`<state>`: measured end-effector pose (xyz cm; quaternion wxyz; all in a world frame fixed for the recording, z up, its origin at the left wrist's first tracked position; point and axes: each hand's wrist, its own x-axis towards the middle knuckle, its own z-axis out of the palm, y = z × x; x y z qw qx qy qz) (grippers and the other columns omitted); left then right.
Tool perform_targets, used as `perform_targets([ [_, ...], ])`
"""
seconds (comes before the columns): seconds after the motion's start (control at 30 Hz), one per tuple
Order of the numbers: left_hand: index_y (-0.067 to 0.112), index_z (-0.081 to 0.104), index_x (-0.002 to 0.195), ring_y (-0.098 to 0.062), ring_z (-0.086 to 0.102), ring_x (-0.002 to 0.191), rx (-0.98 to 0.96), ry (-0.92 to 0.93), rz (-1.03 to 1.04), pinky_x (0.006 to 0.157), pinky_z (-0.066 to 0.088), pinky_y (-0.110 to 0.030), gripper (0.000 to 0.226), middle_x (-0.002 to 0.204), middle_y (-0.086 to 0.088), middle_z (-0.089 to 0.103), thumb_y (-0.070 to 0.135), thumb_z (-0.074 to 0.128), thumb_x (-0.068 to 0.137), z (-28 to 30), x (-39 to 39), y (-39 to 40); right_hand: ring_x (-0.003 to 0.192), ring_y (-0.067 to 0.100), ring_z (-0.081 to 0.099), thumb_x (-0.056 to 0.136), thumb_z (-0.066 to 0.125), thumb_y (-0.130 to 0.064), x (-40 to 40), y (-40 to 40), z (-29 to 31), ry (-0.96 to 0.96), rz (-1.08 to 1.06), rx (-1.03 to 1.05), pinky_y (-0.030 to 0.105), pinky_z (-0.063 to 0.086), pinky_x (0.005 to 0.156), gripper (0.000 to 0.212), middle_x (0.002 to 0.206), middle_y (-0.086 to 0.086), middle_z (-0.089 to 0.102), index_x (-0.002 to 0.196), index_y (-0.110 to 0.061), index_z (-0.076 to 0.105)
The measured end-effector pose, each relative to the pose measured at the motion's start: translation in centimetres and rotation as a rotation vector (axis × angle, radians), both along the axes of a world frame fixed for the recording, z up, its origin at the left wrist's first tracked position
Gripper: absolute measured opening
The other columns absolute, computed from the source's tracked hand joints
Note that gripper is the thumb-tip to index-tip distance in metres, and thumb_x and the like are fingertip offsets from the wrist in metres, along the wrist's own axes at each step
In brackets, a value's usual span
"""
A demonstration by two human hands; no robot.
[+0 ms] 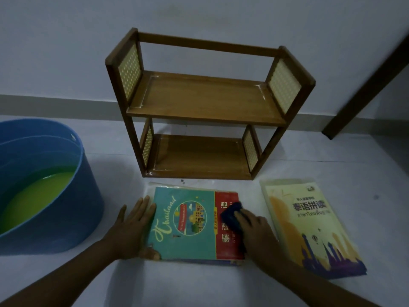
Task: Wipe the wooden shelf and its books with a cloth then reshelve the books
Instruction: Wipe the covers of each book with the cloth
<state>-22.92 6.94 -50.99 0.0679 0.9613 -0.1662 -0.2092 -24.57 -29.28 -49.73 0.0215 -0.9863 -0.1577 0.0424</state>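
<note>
The teal book point(186, 222) lies flat on the floor just near of the wooden shelf point(205, 103). The left hand point(132, 227) rests open on its left edge; the right hand point(254, 229) presses a dark blue cloth point(231, 214) onto its red strip. A yellow book point(309, 224) lies to the right.

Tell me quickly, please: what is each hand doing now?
Left hand: open, flat, pressing the left edge of the Thailand book.
Right hand: holds the dark blue cloth on the book.
</note>
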Motion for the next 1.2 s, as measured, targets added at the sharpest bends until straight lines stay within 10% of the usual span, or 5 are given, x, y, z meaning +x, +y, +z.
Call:
perform_targets([
  [0.17, 0.024, -0.013, 0.150, -0.033, -0.023, 0.143, -0.104, -0.115, -0.233, 0.109, -0.026, -0.039, 0.113, 0.155, -0.008, -0.025, 0.090, 0.035, 0.071, 0.9, -1.2, -5.1, 0.087, 0.043, 0.068, 0.028, 0.096, -0.031, -0.2, -3.1, -2.4, 0.190, -0.257, -0.139, 0.046, 0.060, 0.065, 0.106, 0.111, 0.026, 0.066, 0.121, 0.005, 0.059],
  [0.3, 0.016, 0.020, 0.152, -0.049, 0.020, 0.139, 0.072, -0.110, -0.310, 0.105, 0.033, -0.063, 0.105, 0.153, -0.031, 0.017, 0.087, 0.028, 0.075, 0.3, -1.2, -7.5, 0.113, 0.046, 0.054, 0.060, 0.083, -0.037, 0.1, -2.9, -2.5, 0.236, -0.255, -0.077, 0.047, 0.050, 0.091, 0.102, 0.140, 0.027, 0.044, 0.143, 0.000, 0.036],
  [0.77, 0.033, 0.051, 0.119, 0.003, 0.064, 0.065, -0.395, -0.454, -0.284, 0.049, 0.043, -0.005, 0.037, 0.085, 0.011, 0.071, 0.052, 0.036, 0.090, 11.6, 1.5, -6.8, 0.139, 0.030, 0.031, 0.088, 0.048, -0.041, 1.5, -3.0, 1.9, 0.110, -0.352, 0.400, 0.046, 0.030, 0.112, 0.068, 0.153, 0.009, 0.032, 0.147, -0.011, 0.032],
  [0.97, 0.037, 0.060, 0.098, -0.001, 0.063, 0.086, -0.945, 0.011, 0.428, 0.076, 0.054, -0.029, 0.029, 0.091, 0.009, 0.067, 0.058, 0.041, 0.092, 14.2, -0.4, -8.8, 0.118, 0.022, 0.059, 0.099, 0.048, -0.034, 2.3, 0.9, 6.7, 0.624, -0.512, 1.485, 0.048, 0.048, 0.100, 0.035, 0.128, 0.000, 0.063, 0.132, -0.022, 0.052],
  [1.2, 0.007, 0.055, 0.089, -0.019, 0.065, 0.053, -0.603, 0.530, 0.601, 0.049, 0.051, -0.025, 0.028, 0.074, -0.011, 0.071, 0.030, 0.044, 0.100, 6.9, -2.0, -7.2, 0.107, 0.019, 0.054, 0.094, 0.050, -0.007, 6.2, 5.1, 5.7, 0.451, -0.444, 0.831, 0.026, 0.044, 0.080, 0.042, 0.126, 0.007, 0.056, 0.135, -0.013, 0.044],
])
